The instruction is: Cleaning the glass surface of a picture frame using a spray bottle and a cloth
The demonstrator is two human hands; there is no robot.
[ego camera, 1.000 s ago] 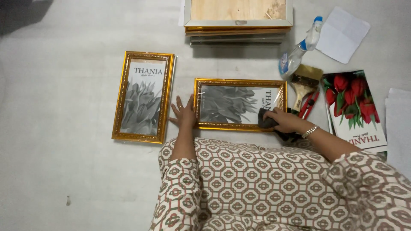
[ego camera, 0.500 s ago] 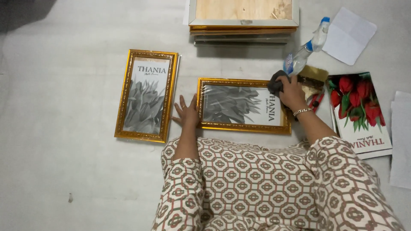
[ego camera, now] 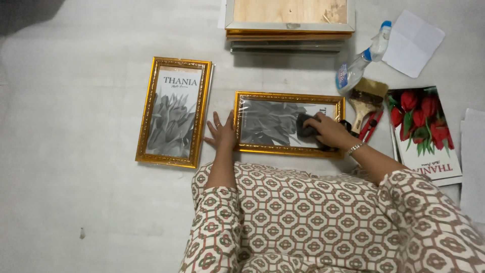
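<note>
A gold picture frame [ego camera: 268, 121] with a grey flower print lies flat on the pale floor in front of me. My left hand [ego camera: 221, 132] rests flat with fingers spread against the frame's left edge. My right hand [ego camera: 331, 130] is closed on a dark cloth [ego camera: 304, 127] and presses it onto the glass, right of the middle. A second gold frame [ego camera: 174, 111] with a similar grey print lies upright to the left, apart from both hands.
A stack of frames [ego camera: 289, 23] lies at the top. To the right are a spray bottle [ego camera: 359, 63], a wide paintbrush [ego camera: 366, 101], red-handled pliers [ego camera: 371, 126], a white paper sheet [ego camera: 411, 43] and a red tulip print [ego camera: 424, 131].
My right hand with the cloth went from the frame's lower right up to its upper right corner, then back left onto the glass. My left hand stayed at the frame's left edge.
</note>
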